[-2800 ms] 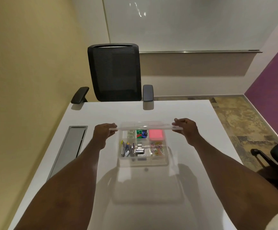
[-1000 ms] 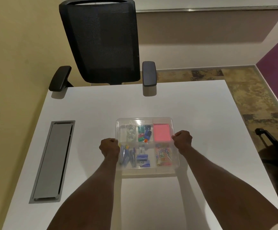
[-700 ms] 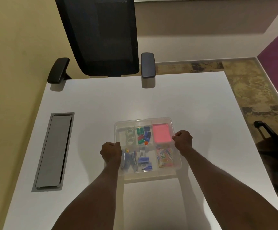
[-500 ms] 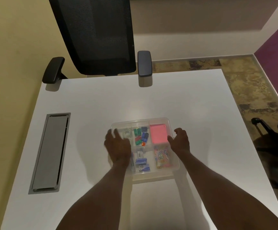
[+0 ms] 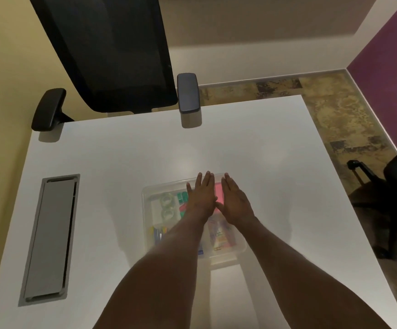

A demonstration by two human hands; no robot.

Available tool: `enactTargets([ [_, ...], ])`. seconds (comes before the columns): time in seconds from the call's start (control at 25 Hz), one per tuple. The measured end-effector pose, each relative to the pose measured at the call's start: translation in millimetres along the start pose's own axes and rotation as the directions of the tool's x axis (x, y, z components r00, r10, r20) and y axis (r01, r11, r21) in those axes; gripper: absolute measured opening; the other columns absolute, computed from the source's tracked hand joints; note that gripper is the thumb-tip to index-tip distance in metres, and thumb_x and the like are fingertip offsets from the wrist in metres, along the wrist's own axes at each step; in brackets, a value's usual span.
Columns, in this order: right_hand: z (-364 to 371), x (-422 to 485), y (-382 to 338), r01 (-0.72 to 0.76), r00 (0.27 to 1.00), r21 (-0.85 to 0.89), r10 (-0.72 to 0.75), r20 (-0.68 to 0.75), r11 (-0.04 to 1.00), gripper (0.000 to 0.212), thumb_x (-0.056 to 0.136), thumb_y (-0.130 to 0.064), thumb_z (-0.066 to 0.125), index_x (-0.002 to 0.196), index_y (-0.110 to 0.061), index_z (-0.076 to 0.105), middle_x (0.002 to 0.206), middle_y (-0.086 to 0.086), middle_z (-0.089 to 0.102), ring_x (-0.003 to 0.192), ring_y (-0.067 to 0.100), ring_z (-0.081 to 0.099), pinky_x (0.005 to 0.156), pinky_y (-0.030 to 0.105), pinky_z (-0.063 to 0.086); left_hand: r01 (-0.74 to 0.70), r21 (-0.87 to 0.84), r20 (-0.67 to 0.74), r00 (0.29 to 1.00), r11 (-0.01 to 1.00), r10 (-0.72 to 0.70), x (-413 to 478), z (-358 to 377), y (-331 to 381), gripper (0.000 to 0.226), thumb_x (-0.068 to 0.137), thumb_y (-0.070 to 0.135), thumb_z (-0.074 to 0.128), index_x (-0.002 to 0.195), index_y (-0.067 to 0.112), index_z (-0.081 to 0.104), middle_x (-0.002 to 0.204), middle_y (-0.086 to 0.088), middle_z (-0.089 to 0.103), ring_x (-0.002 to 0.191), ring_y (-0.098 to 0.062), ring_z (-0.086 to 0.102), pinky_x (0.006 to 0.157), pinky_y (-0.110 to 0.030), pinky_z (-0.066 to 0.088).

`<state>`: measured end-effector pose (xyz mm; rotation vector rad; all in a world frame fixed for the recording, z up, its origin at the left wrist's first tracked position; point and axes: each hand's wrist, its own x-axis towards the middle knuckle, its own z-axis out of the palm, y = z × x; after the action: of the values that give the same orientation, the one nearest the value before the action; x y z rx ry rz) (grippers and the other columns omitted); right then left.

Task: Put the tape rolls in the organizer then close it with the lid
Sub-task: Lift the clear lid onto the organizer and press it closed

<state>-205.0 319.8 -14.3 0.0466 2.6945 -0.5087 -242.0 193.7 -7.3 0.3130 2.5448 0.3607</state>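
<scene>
A clear plastic organizer (image 5: pixel 146 224) sits on the white table with its clear lid (image 5: pixel 161 189) lying on top. Two clear tape rolls (image 5: pixel 167 206) show through the lid in the far left compartment. My left hand (image 5: pixel 202 197) and my right hand (image 5: pixel 234 200) lie flat, palms down, side by side on the far middle of the lid, fingers stretched out. They hold nothing. My forearms hide much of the organizer's near half.
The white table (image 5: pixel 216 143) has a grey cable hatch (image 5: pixel 49 237) at the left. A black office chair (image 5: pixel 112 53) stands at the far edge, and another dark chair (image 5: pixel 396 193) is on the floor to the right.
The lid came down onto the organizer. My fists left its two sides, opened, and moved inward to lie flat on the lid's far middle. The view tilted lower.
</scene>
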Motion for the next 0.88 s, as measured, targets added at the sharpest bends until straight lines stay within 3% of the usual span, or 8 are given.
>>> enactTargets([
  [0.2, 11, 5, -2, -0.035, 0.999, -0.055, 0.035, -0.009, 0.998, 0.088, 0.1, -0.052, 0.053, 0.163, -0.017, 0.003, 0.172, 0.003, -0.002, 0.159, 0.02, 0.002, 0.131, 0.043, 0.009, -0.004, -0.012, 0.018, 1.0, 1.0, 0.005, 1, 0, -4, 0.085, 0.105, 0.018, 0.058, 0.168, 0.019, 0.001, 0.177, 0.001, -0.004, 0.165, -0.024, -0.008, 0.131, -0.06, 0.005],
  [0.36, 17, 2, 11, -0.005, 1.0, -0.024, 0.005, 0.015, 1.0, 0.087, 0.102, -0.057, 0.042, 0.162, -0.019, -0.008, 0.171, -0.001, -0.015, 0.159, 0.017, -0.008, 0.129, 0.043, 0.001, -0.021, 0.033, 0.053, 0.998, 0.999, 0.019, 4, 1, -8, 0.096, 0.102, 0.019, 0.064, 0.168, 0.021, -0.005, 0.177, 0.001, -0.012, 0.164, -0.026, -0.013, 0.131, -0.061, 0.005],
  [0.52, 19, 0, 17, 0.049, 0.999, -0.082, -0.049, 0.004, 0.995, 0.084, 0.103, -0.06, 0.033, 0.162, -0.019, -0.009, 0.17, -0.001, -0.017, 0.158, 0.017, -0.012, 0.127, 0.042, -0.006, -0.018, 0.047, 0.043, 0.999, 0.999, 0.016, 4, 2, -4, 0.096, 0.1, 0.022, 0.068, 0.167, 0.033, 0.0, 0.176, 0.001, -0.013, 0.164, -0.028, -0.014, 0.129, -0.065, 0.003],
  [0.72, 42, -43, 10, 0.038, 0.992, -0.021, -0.04, -0.116, 0.999, 0.077, 0.1, -0.057, 0.022, 0.163, -0.014, 0.009, 0.172, 0.005, 0.002, 0.159, 0.024, 0.0, 0.13, 0.049, 0.008, -0.007, 0.039, 0.035, 0.999, 0.999, 0.006, 4, -5, 0, 0.083, 0.105, 0.011, 0.057, 0.167, 0.035, 0.008, 0.177, 0.0, -0.005, 0.165, -0.029, -0.009, 0.128, -0.067, 0.007],
  [0.8, 61, -71, 10, 0.033, 0.984, -0.066, -0.044, -0.175, 0.997, 0.072, 0.101, -0.049, 0.028, 0.161, -0.009, 0.021, 0.17, 0.01, 0.015, 0.158, 0.03, 0.011, 0.127, 0.053, 0.019, -0.006, 0.028, 0.021, 1.0, 1.0, 0.006, 2, -4, -1, 0.083, 0.105, 0.006, 0.055, 0.167, 0.035, 0.009, 0.177, 0.0, -0.003, 0.165, -0.03, -0.008, 0.127, -0.067, 0.007],
  [0.88, 76, -90, 9, -0.005, 0.976, -0.04, -0.004, -0.217, 0.999, 0.068, 0.101, -0.042, 0.045, 0.158, -0.008, 0.031, 0.167, 0.011, 0.025, 0.156, 0.031, 0.021, 0.125, 0.053, 0.026, -0.011, 0.013, 0.015, 1.0, 1.0, 0.01, 1, -3, -2, 0.085, 0.104, 0.003, 0.056, 0.167, 0.035, 0.009, 0.177, 0.0, -0.003, 0.165, -0.029, -0.008, 0.127, -0.067, 0.006],
])
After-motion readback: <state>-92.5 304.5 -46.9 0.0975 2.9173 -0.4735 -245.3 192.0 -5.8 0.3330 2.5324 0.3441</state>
